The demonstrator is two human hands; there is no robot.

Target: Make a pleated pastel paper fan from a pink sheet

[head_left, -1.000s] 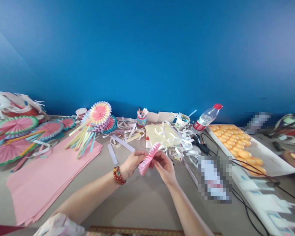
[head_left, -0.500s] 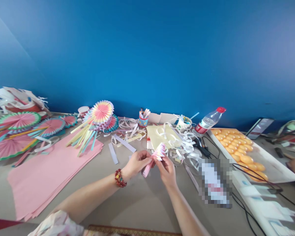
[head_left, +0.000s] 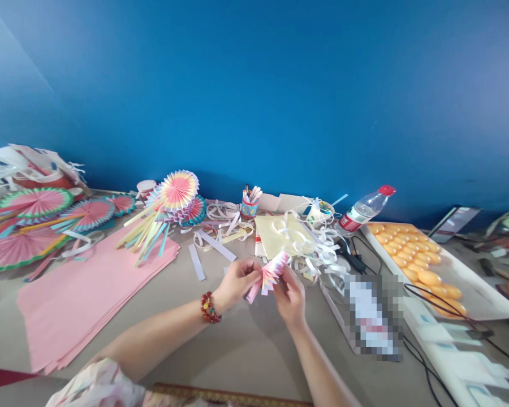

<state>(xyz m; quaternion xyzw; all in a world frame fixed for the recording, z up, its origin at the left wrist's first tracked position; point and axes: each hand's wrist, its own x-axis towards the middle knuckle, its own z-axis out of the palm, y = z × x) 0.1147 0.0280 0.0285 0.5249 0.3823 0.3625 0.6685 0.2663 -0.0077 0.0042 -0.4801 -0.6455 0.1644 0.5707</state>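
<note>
Between my two hands is a small pleated paper fan (head_left: 272, 272), pink and white with a touch of yellow, its folds partly spread. My left hand (head_left: 240, 282), with a red bead bracelet at the wrist, pinches the pink folded end. The fingers of my right hand (head_left: 290, 297) are closed on the fan's other edge. Just beyond the hands lie yellow paper sheets (head_left: 265, 232) and a tangle of white paper strips (head_left: 322, 251). Parts of the fingertips are hidden behind the folds.
Pink paper sheets (head_left: 89, 294) and finished pleated fans (head_left: 178, 191) lie to the left. A cup of pens (head_left: 249, 208) stands near the blue wall. On the right are a plastic bottle (head_left: 365, 209), a tray of orange domed pieces (head_left: 483, 294), a power strip (head_left: 445, 350) and black cables.
The pleated fan has spread wider between my hands, with more folds showing. My right hand has moved slightly to the right. The whole view has shifted a little.
</note>
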